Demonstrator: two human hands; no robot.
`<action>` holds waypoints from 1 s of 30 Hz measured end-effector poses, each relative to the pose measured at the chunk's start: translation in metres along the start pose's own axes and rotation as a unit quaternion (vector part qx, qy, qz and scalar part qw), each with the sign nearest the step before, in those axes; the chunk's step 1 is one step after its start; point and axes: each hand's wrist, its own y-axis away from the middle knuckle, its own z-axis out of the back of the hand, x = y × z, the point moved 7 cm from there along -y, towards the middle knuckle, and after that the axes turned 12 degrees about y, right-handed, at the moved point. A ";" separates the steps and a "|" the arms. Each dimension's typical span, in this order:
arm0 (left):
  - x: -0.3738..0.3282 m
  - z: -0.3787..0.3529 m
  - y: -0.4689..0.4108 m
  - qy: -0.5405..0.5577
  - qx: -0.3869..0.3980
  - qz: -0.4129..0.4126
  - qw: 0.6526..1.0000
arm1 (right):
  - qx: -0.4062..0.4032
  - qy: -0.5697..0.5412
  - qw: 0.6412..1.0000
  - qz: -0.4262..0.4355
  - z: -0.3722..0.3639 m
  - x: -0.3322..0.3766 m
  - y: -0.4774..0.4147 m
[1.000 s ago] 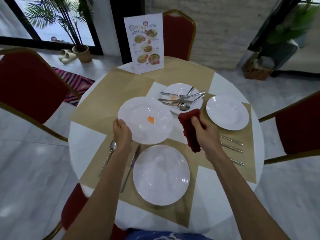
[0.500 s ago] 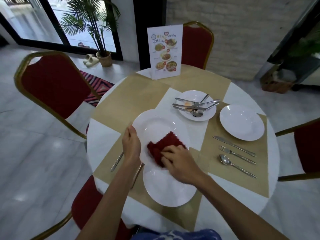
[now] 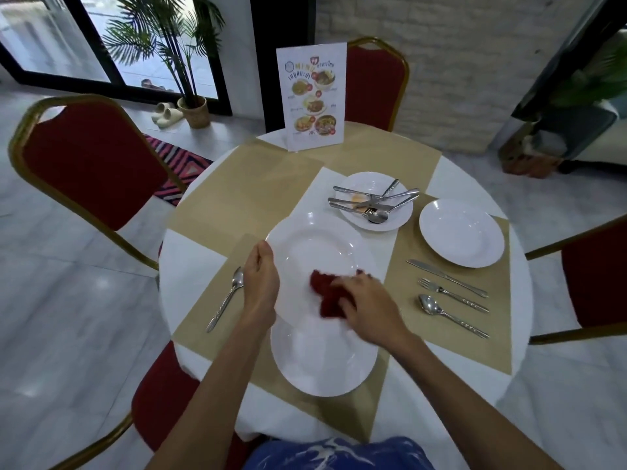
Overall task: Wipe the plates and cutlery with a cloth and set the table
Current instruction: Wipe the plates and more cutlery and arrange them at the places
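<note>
white plates [image 3: 319,252], dark red cloth [image 3: 327,296], silver cutlery [image 3: 448,293]. tan placemats [image 3: 407,276] on a white tablecloth [image 3: 190,266]; chairs [image 3: 91,164] red with gold frames. rug [image 3: 173,164] has a pink, blue and black zigzag pattern, floor [image 3: 68,334] pale grey marble, white menu card [image 3: 314,96] with colourful food photos.

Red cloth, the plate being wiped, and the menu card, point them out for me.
Red cloth [image 3: 325,293]: head view, on the bunched fabric left of the right hand.
Wiped plate [image 3: 315,245]: head view, on its bare centre above the cloth.
Menu card [image 3: 314,96]: head view, on the middle of its printed face.
</note>
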 end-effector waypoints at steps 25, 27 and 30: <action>-0.023 0.007 -0.004 -0.053 0.003 -0.066 0.996 | 0.072 -0.126 0.985 0.099 0.023 0.030 0.000; -0.015 0.002 0.004 -0.059 0.017 -0.051 0.997 | 0.023 -0.061 0.998 0.008 0.028 0.006 -0.023; 0.000 -0.023 0.025 -0.084 0.058 -0.039 0.994 | -0.064 -0.085 0.993 -0.054 0.043 0.024 -0.043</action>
